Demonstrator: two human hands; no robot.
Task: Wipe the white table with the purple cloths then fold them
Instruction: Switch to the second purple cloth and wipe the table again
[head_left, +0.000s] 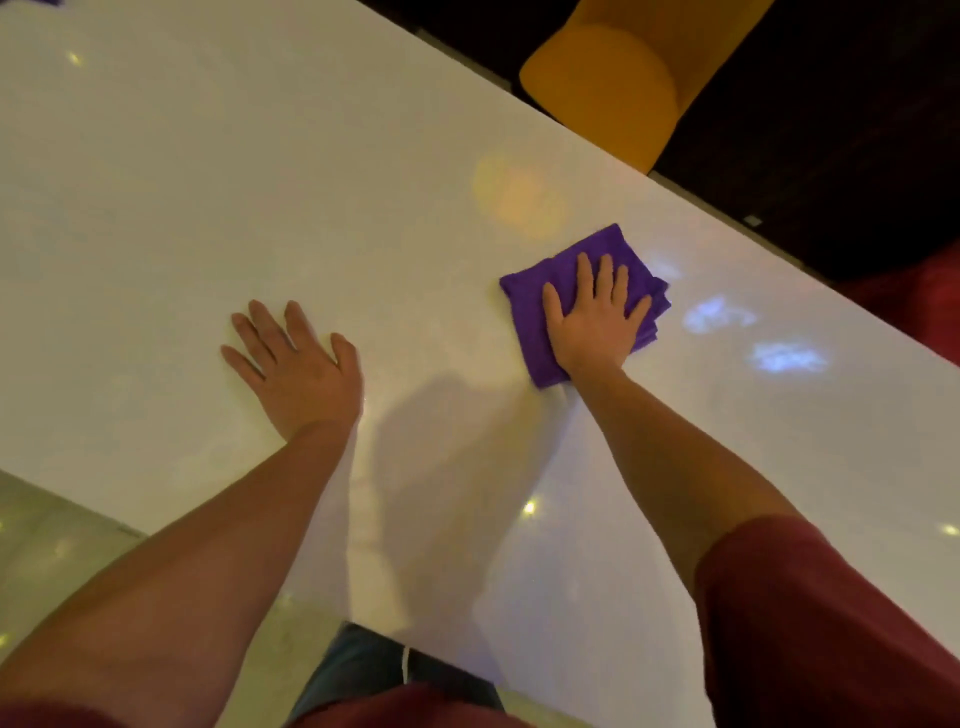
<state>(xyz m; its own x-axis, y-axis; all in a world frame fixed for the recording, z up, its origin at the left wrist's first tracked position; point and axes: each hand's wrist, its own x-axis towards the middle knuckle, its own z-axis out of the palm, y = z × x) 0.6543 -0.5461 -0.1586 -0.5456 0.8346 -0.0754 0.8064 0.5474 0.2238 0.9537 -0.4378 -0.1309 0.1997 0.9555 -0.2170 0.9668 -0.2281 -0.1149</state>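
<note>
A glossy white table (218, 197) fills most of the view. A folded purple cloth (524, 306) lies flat on it toward the right. My right hand (595, 317) presses down on the cloth with fingers spread, covering its middle. My left hand (293, 361) rests flat on the bare tabletop to the left, fingers apart, holding nothing. A sliver of another purple cloth (52, 2) shows at the top left corner of the frame.
A yellow chair (618, 78) stands past the table's far edge at the upper right, over dark floor. The near table edge runs diagonally at the lower left, with pale tiled floor (47, 551) below it. Light spots reflect off the tabletop.
</note>
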